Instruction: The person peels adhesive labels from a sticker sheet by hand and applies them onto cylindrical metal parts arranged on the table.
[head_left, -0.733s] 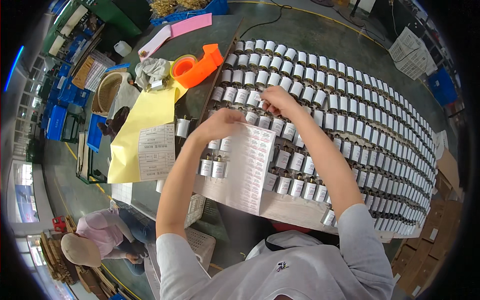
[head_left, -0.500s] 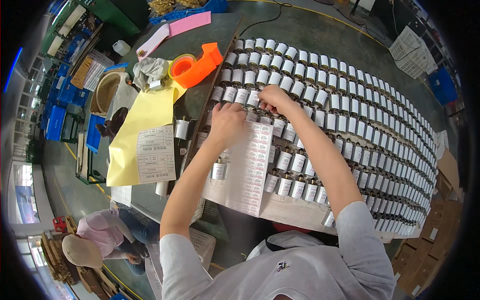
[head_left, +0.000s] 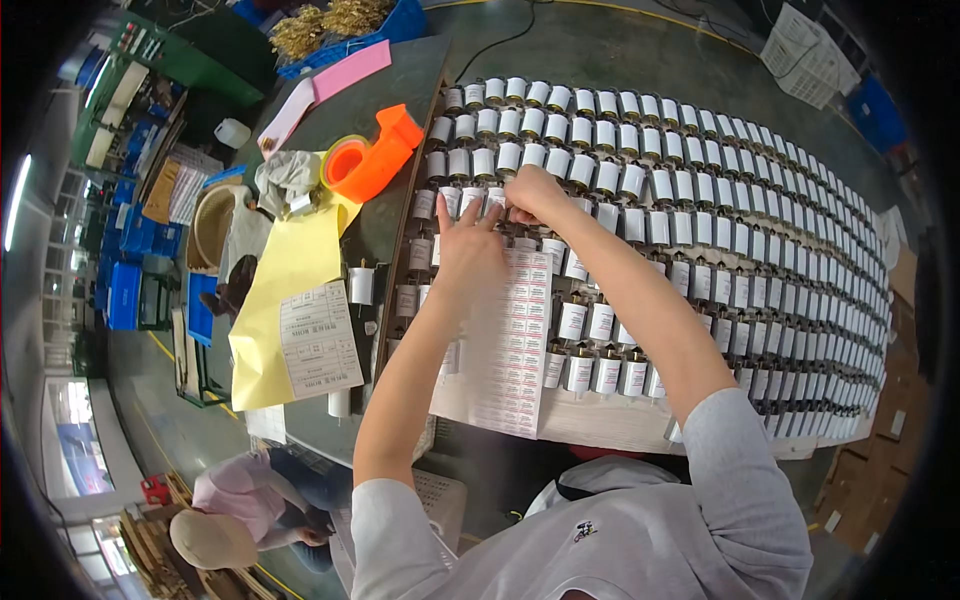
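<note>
Rows of small motor-like cylinders (head_left: 661, 186), each with a white wrap and a dark end, lie on a pale board (head_left: 600, 425). My left hand (head_left: 470, 245) has its fingers spread over cylinders near the board's left edge. Close beside it, my right hand (head_left: 537, 195) is closed, fingertips curled down by a cylinder in the same row. What those fingertips pinch, if anything, is hidden. A sheet of small printed labels (head_left: 515, 345) rests over the cylinders, its upper end by my left hand and part of it blurred.
On the dark table (head_left: 400, 85) to the left are an orange tape dispenser (head_left: 385, 160), yellow paper (head_left: 285, 260) with a printed form, grey cloth (head_left: 287, 180) and a lone cylinder (head_left: 361, 286). A seated person (head_left: 235, 510) is at lower left. A white crate (head_left: 808, 55) stands far right.
My left hand's fingers have gone from curled to spread out. My right hand remains closed by the same row. The whole view has shifted slightly.
</note>
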